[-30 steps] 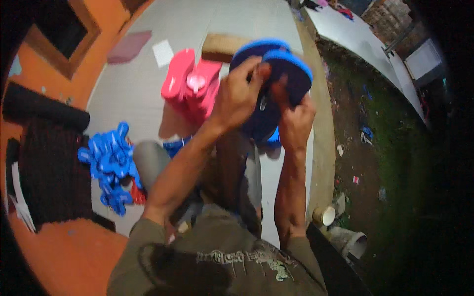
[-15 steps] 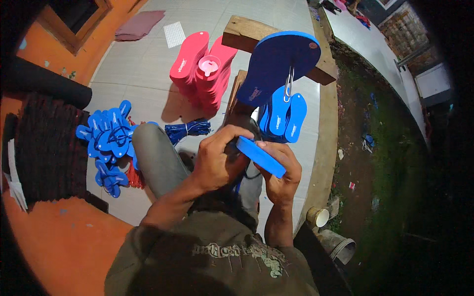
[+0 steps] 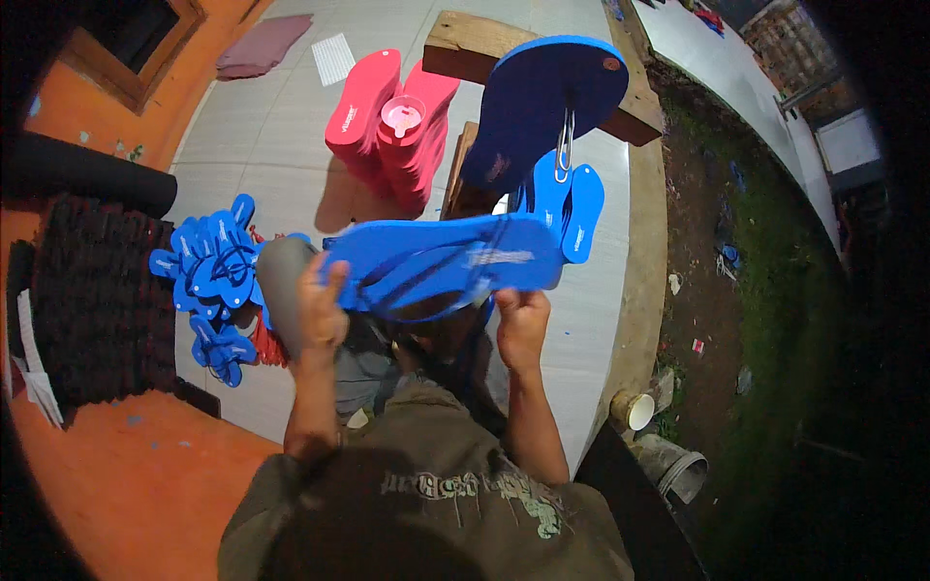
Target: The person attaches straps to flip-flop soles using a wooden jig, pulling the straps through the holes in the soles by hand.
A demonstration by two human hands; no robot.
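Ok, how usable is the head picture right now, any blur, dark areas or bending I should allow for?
Head view: the blue sandal and both hands, left hand and right hand, are sharp and evenly lit; the outer rim falls off to black, worst on the right past the grass; the floor tile lines and the wooden beam bow toward the rim; no glare; the pink sandals cast a soft shadow.

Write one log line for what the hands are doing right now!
left hand: grips blue flip-flop | right hand: holds its underside | nearby: pink flip-flop stack, blue pile

Right hand (image 3: 521, 324) fingertips hidden behind blue sandal (image 3: 446, 263); lap beneath covered; frame corners black (fisheye rim); sandal print unreadable.
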